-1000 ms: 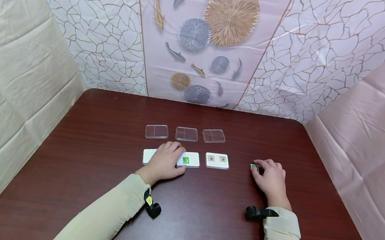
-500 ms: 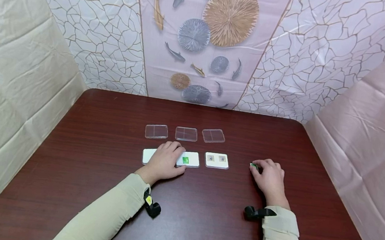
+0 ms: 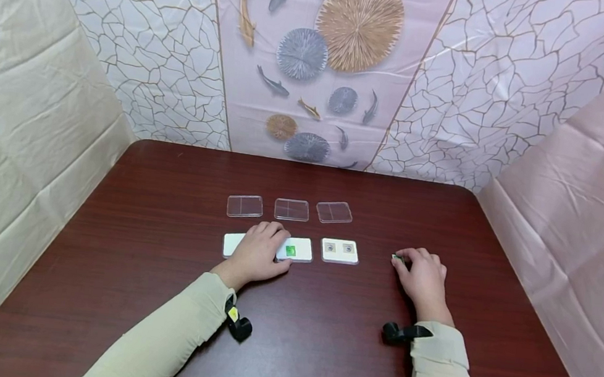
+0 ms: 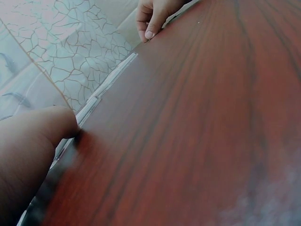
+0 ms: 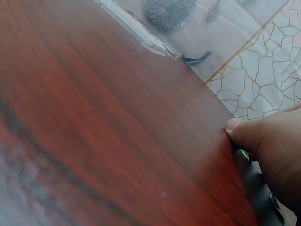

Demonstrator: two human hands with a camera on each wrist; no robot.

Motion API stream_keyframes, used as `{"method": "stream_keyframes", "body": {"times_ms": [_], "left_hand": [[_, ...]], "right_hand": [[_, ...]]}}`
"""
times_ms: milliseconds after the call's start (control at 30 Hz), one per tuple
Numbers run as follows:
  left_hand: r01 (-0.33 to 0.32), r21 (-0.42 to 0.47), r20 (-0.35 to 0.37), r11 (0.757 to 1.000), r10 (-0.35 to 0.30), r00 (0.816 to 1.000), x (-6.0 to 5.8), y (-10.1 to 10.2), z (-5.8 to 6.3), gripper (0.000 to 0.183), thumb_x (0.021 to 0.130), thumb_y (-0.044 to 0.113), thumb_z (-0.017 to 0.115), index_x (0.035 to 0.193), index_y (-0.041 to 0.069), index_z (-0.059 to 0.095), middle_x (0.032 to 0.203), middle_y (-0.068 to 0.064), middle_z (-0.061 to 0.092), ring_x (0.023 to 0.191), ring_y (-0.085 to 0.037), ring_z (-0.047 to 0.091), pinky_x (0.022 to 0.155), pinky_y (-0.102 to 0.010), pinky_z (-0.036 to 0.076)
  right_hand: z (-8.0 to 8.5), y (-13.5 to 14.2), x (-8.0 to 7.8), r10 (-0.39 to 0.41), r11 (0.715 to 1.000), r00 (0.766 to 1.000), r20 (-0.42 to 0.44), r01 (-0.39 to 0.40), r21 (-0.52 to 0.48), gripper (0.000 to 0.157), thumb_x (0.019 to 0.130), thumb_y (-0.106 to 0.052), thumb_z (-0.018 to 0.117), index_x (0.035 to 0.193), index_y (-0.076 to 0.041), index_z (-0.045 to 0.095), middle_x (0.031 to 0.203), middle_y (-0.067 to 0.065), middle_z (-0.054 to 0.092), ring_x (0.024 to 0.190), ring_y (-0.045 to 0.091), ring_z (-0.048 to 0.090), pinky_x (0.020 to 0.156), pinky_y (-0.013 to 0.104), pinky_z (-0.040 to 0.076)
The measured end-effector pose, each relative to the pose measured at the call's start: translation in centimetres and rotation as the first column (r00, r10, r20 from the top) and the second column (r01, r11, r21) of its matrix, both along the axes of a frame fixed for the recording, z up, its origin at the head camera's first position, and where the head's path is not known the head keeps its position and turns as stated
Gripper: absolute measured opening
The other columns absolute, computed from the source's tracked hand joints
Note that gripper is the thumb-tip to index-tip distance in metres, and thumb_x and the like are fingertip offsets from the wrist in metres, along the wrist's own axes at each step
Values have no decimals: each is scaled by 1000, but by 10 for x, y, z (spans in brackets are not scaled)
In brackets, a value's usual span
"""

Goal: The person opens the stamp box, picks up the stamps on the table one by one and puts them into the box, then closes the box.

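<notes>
My left hand (image 3: 257, 252) lies over two white flat cases, hiding much of the left white case (image 3: 233, 244) and the edge of the middle white case (image 3: 303, 251). A small green square (image 3: 290, 251) sits on the middle one. Its thumb rests by the front edge, also seen in the left wrist view. To the right, another white case (image 3: 339, 252) bears two grey squares with round marks. My right hand (image 3: 426, 280) is low at the table, pinching a small green-and-white piece (image 3: 397, 258) between thumb and fingers; most of that piece is hidden.
Three clear plastic lids (image 3: 291, 210) lie in a row behind the cases on the dark red wooden table (image 3: 166, 297). Patterned cloth (image 3: 314, 78) hangs at the table's back edge, with pale cloth at both sides.
The green piece has tilted in my right fingers and shows less of its face. My right hand has shifted very slightly; the left hand stays put.
</notes>
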State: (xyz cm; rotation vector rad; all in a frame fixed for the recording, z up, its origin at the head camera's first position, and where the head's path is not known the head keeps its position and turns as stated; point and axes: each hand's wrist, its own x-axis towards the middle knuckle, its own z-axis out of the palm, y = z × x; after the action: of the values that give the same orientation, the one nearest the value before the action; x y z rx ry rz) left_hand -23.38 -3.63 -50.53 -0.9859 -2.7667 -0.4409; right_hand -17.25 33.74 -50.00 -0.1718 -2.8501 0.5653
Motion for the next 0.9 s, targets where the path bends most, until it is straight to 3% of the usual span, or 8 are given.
{"method": "stream_keyframes", "body": {"times_ms": [267, 633, 900], "left_hand": [[6, 22, -5, 1000, -6, 1000, 2, 0, 1, 54, 85, 44, 65, 128, 10, 62, 126, -10, 57, 116, -29, 52, 103, -49, 41], [-1, 14, 51, 1000, 0, 999, 0, 0, 4, 56, 88, 44, 64, 131, 10, 61, 130, -10, 56, 120, -30, 50, 105, -49, 38], [-2, 12, 50, 1000, 1, 999, 0, 0, 1, 55, 88, 45, 64, 132, 11, 61, 130, -9, 55, 120, -30, 49, 106, -49, 37]], "right_hand": [[-1, 0, 1, -7, 1000, 1000, -6, 7, 3, 25, 98, -28, 66, 113, -8, 72, 118, 19, 62, 115, 45, 48, 97, 63, 28], [2, -1, -2, -5, 1000, 1000, -31, 5, 15, 19, 98, -24, 66, 108, -9, 73, 114, 18, 63, 112, 47, 48, 97, 65, 28], [-1, -4, -1, -20, 996, 999, -32, 23, 88, 16, 100, -26, 63, 108, -13, 68, 113, 20, 60, 106, 47, 49, 96, 65, 29]]}}
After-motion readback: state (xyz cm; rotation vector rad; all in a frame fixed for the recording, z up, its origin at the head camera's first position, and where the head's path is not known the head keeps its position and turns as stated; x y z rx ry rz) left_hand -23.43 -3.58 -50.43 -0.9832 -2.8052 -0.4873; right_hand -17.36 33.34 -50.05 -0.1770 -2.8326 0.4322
